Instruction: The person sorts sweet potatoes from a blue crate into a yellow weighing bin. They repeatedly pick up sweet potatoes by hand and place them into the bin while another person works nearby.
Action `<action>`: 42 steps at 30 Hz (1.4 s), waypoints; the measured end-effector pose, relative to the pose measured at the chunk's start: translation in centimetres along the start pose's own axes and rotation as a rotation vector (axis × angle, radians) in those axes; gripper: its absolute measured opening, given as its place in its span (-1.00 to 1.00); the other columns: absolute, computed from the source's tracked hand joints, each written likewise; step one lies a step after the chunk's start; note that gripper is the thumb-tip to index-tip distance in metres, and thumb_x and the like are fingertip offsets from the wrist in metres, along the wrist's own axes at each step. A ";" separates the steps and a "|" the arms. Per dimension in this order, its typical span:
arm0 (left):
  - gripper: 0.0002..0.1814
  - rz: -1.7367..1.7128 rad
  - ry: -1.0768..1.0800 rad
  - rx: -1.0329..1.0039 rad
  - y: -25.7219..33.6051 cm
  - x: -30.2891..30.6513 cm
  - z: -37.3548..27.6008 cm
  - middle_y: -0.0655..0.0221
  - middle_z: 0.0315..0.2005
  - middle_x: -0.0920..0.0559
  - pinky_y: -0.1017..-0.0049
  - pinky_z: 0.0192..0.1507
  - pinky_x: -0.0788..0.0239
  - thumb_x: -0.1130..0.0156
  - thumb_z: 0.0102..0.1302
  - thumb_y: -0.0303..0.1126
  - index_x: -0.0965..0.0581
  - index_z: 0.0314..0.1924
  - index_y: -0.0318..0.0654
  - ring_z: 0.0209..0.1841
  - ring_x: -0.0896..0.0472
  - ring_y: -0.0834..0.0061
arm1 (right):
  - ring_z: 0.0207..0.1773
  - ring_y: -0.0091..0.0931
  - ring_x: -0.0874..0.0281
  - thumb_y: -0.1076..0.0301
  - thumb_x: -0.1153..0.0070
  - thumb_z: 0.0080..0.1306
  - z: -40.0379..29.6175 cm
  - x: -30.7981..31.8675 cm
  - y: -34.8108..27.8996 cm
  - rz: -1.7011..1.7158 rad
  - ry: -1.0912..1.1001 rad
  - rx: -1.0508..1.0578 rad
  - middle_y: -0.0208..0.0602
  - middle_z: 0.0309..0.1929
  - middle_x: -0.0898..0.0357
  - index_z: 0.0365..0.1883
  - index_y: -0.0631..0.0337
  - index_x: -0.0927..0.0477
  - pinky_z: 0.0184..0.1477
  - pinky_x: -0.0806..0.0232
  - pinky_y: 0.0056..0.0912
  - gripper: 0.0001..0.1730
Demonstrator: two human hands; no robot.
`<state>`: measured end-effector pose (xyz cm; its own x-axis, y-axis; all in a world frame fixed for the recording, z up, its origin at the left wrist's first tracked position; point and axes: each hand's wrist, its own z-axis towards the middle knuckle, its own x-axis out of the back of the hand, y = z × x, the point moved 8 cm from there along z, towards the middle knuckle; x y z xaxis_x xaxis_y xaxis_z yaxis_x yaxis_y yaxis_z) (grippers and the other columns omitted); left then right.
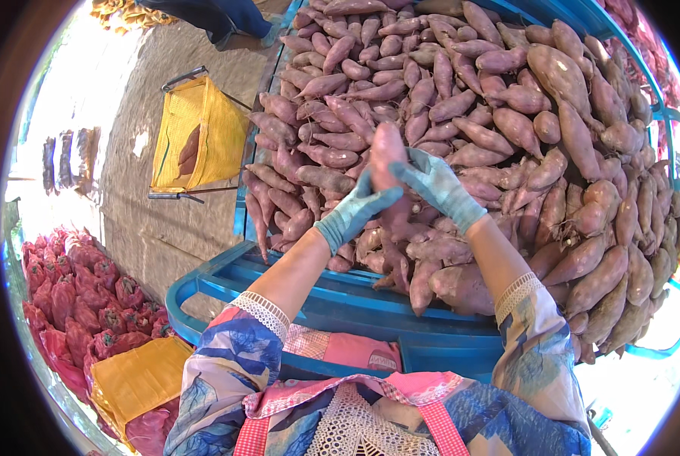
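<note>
A reddish-purple sweet potato [386, 154] is held upright between my two gloved hands, slightly blurred. Its lower part is partly covered by my fingers. My left hand [354, 211], in a blue-green glove, grips it from the left side. From the right, my right hand [445, 185], in a matching glove, has its fingers against the same root. Beneath and around both hands spreads a large heap of sweet potatoes [368, 91], with bigger ones towards the right.
The heap lies on a blue metal cart bed with a railing [214, 279]. Left of it, a yellow mesh bag [223, 142] hangs open on a metal frame, with sweet potato inside. Red mesh sacks [83, 308] and folded yellow mesh bags [146, 376] lie lower left. A person's leg [226, 20] shows at top.
</note>
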<state>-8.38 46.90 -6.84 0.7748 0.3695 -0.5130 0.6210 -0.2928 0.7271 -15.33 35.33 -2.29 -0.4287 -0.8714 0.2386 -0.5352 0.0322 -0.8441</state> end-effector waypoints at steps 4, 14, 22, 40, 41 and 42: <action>-0.37 -0.072 0.104 0.094 2.6 3.6 -1.8 0.33 -0.04 -0.54 0.33 0.10 -0.38 -0.38 0.15 -0.22 -0.38 0.18 -0.24 -0.02 -0.53 0.42 | 0.16 -0.22 -0.44 0.08 -0.14 0.28 -3.4 -1.5 6.7 0.189 0.012 0.165 0.02 0.15 -0.44 0.22 0.22 -0.38 0.11 -0.34 -0.35 -0.39; -0.37 -0.002 0.701 -0.573 23.1 25.3 -14.3 0.28 -0.03 -0.51 0.36 0.07 -0.38 -0.39 0.08 -0.29 -0.34 0.14 -0.19 0.00 -0.50 0.36 | 0.26 -0.10 -0.29 -0.12 -0.40 -0.17 -17.6 -3.4 8.9 -1.138 -0.466 -0.315 -0.11 0.26 -0.25 0.35 -0.15 -0.18 0.27 -0.19 -0.12 0.09; -0.20 -0.044 0.949 -0.536 26.9 30.6 -20.6 0.19 0.28 -0.30 0.23 0.32 0.00 -0.24 0.22 -0.03 -0.17 0.38 -0.10 0.30 -0.25 0.27 | 0.21 -0.29 -0.36 0.12 -0.38 -0.01 -13.0 -0.7 1.2 -0.323 0.035 0.146 -0.13 0.19 -0.37 0.33 0.18 -0.20 0.24 -0.25 -0.28 -0.03; -0.66 -0.372 1.126 -0.484 16.3 35.3 -24.8 0.44 -0.06 -0.57 0.32 0.01 -0.28 -0.11 0.30 -0.05 -0.53 0.01 0.02 0.01 -0.48 0.41 | -0.02 -0.45 -0.47 -0.01 -0.12 0.29 14.3 -18.7 -18.3 0.427 -0.353 0.063 -0.39 0.09 -0.46 0.22 0.16 -0.38 -0.03 -0.36 -0.46 -0.37; -0.65 -0.408 1.085 -0.507 16.2 35.7 -25.1 0.41 -0.01 -0.56 0.30 0.04 -0.29 -0.07 0.33 -0.07 -0.51 0.04 0.00 0.03 -0.48 0.38 | -0.05 -0.50 -0.48 -0.02 -0.09 0.32 13.1 -16.7 -16.3 0.332 -0.388 0.095 -0.38 0.06 -0.50 0.20 0.21 -0.40 -0.02 -0.37 -0.45 -0.38; -0.62 -0.376 0.996 -0.495 16.4 35.4 -24.5 0.37 0.05 -0.53 0.28 0.10 -0.28 -0.02 0.37 -0.08 -0.48 0.10 -0.02 0.07 -0.47 0.35 | -0.03 -0.49 -0.50 -0.01 -0.07 0.33 12.0 -13.7 -13.6 0.094 -0.336 0.182 -0.32 0.06 -0.52 0.19 0.22 -0.41 0.00 -0.37 -0.46 -0.40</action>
<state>26.32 76.80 -1.83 -0.0187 0.9509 -0.3090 0.5068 0.2755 0.8169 6.51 40.97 0.16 -0.1912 -0.9815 0.0115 -0.3544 0.0581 -0.9333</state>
